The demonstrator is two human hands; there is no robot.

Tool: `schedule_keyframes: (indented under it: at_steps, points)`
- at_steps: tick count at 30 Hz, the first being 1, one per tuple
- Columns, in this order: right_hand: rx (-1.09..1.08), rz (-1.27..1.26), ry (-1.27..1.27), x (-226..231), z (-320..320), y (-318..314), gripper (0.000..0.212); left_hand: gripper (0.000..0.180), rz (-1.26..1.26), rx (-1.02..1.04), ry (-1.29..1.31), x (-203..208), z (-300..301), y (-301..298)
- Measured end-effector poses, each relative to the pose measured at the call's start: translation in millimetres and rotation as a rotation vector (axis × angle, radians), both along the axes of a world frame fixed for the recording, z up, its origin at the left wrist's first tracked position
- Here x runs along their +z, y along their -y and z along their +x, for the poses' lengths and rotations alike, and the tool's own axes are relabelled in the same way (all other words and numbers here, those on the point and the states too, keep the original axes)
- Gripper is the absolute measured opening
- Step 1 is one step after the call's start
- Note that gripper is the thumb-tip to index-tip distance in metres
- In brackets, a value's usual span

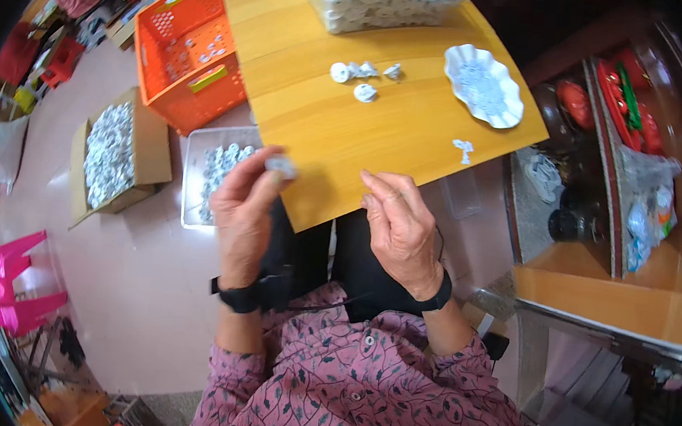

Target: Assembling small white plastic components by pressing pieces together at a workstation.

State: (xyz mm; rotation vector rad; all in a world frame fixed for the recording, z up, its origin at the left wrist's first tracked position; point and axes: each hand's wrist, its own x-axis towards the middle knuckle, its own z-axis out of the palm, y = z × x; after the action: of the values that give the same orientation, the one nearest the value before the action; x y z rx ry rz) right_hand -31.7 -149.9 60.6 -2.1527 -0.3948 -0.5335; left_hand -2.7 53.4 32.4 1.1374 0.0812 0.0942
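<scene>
My left hand (243, 208) is closed at the table's near left edge, pinching a small round white plastic part (281, 166) between thumb and fingers. Over the near edge, my right hand (399, 227) has its fingers curled together; whether something tiny sits between the tips is too small to tell. Farther back on the yellow wooden table (301, 111) lie several similar white parts (363, 70), with a single one (365, 93) in front of them. A scalloped white dish (494, 113) at the right holds many tiny pale pieces. Small white pieces (463, 150) lie nearer the right edge.
A clear bag (385, 8) full of white parts stands at the table's back. To the left are an orange crate (196, 96), a clear tray (204, 138) of parts, a filled cardboard box (155, 142) and a pink stool (10, 284). Shelves (604, 296) stand at the right.
</scene>
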Motion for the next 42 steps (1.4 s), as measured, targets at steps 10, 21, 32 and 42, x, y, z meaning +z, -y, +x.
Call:
schedule_keyframes:
  at_steps: [10,21,32,42]
  points:
    - [-0.075,-0.04,-0.028,-9.8,-7.1,39.1,0.022,0.027,0.236,0.121,0.113,99.9,-54.8,-33.4]
    - [-0.095,-0.127,0.04,-26.5,-9.0,57.4,0.021,0.026,0.41,-0.27,0.524,183.4,-80.0,1.1]
    - [-0.093,-0.12,-0.073,-38.4,-21.8,67.1,0.023,0.025,0.491,-0.105,0.71,168.2,-66.0,18.3]
    - [-0.106,-0.141,-0.073,-43.0,-19.1,76.7,0.022,0.025,0.594,-0.019,0.72,168.6,-78.7,22.1]
